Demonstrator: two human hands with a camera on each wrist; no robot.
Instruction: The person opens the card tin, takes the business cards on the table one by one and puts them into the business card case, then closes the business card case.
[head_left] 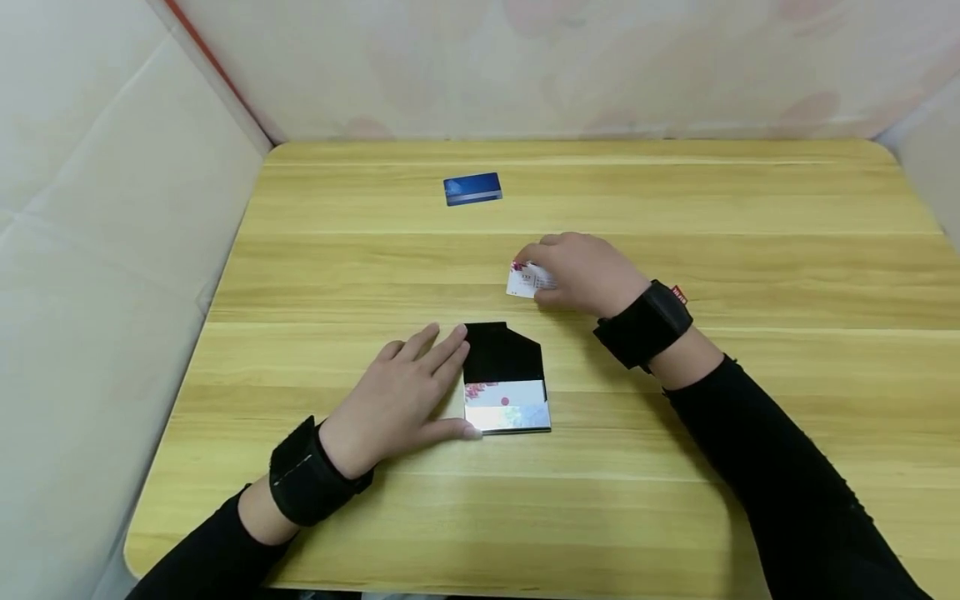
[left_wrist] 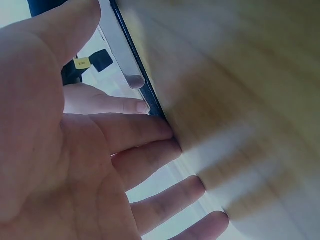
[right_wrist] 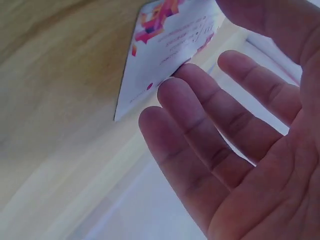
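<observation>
My left hand [head_left: 408, 387] lies beside an open card case [head_left: 502, 354], its fairly straight fingers at the left edge and its thumb at the lower left corner. The case has a black lid folded back and a shiny silver pocket. A white card with pink flowers [head_left: 521, 392] sticks out of that pocket. Farther up the table, my right hand [head_left: 592, 271] pinches a white business card [head_left: 521, 281] between thumb and fingertips at opposite edges. Purple-pink shapes and small print show on this business card [right_wrist: 172, 47] in the right wrist view. Part of it is hidden under the hand.
A blue card [head_left: 472, 189] lies alone near the table's back edge. The wood-grain table [head_left: 787, 400] has rounded corners. Pale draped walls [head_left: 570, 67] stand behind it and at the sides. Both wrists wear black bands [head_left: 643, 325].
</observation>
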